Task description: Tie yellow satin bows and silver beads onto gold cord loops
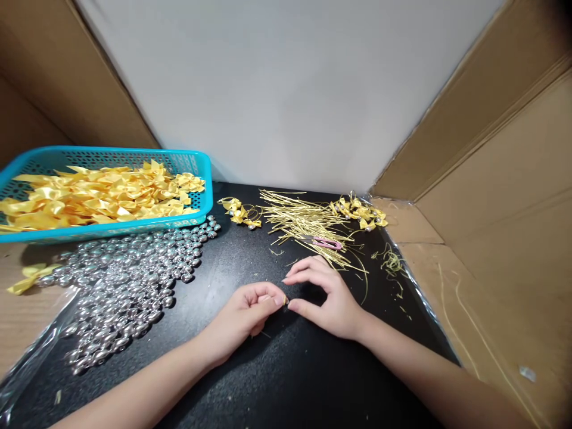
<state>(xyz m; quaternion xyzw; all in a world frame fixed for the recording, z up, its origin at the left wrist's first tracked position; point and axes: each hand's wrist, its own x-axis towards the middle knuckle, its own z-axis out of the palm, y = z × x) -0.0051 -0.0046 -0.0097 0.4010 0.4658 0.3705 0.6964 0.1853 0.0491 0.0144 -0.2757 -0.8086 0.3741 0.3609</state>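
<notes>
At the middle of the black mat, my left hand [257, 307] is closed in a pinch. Between its thumb and forefinger shows a tip of a small yellow ribbon piece with a dark, shiny bead [286, 301]; most of it is hidden by the fingers. My right hand [328, 298] is open, thumb and fingers apart and curved. Its thumb tip is right beside the bead; I cannot tell whether they touch. Behind the right hand lies a heap of gold cords [308, 220], with pink-handled thread snips [327, 243] on top.
A blue basket [208, 190] of yellow ribbon bows [111, 193] stands at the left. In front spread many silver beads [129, 286]. Small bow-and-bead pieces lie in two clusters, left [241, 213] and right [360, 211]. Cord scraps [392, 262] lie right. Cardboard walls [500, 131] flank the mat.
</notes>
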